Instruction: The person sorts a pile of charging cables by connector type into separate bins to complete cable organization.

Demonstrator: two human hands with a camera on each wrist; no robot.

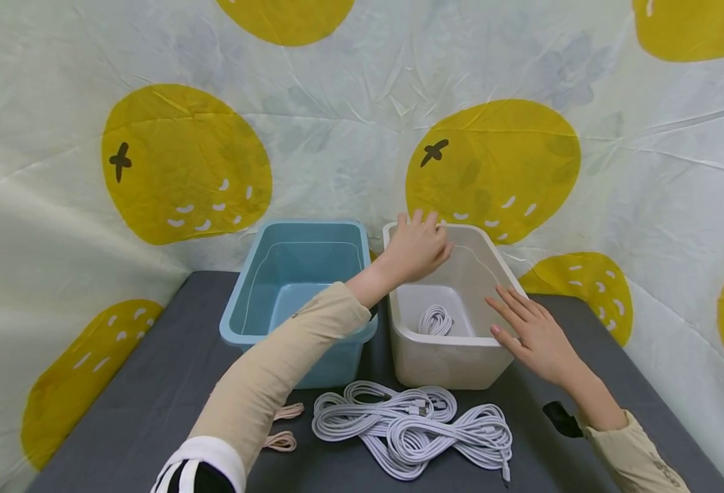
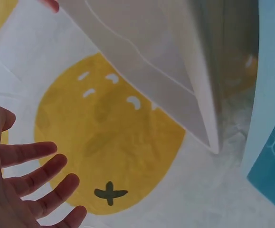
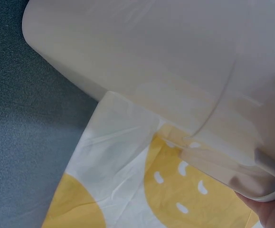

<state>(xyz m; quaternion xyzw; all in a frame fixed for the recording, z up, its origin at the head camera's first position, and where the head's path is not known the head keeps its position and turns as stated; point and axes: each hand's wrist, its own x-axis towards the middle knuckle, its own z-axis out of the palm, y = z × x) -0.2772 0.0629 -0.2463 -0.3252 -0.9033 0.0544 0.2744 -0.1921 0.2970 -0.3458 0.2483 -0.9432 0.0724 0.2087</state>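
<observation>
My left hand [image 1: 416, 248] is over the back left of a cream-white bin [image 1: 451, 363]; in the left wrist view its fingers [image 2: 52, 173] are spread and hold nothing. At the bin's right front corner, my right hand [image 1: 534, 335] has its fingers stretched over the rim. The right wrist view catches only a bit of that hand [image 3: 274, 213] right at the rim. Inside the bin lies one coiled white cable [image 1: 435, 320]. Several bundled white cables [image 1: 411, 424] are heaped on the table in front, their plugs showing.
A light blue bin [image 1: 331, 366] stands left of the white one, partly behind my left forearm. Two pinkish cord bundles [image 1: 280, 441] peek out beside the sleeve. Dark cloth covers the table [image 1: 146, 404], with a fruit-print sheet [image 1: 337, 157] hanging behind. A black object [image 1: 562, 419] is by my right wrist.
</observation>
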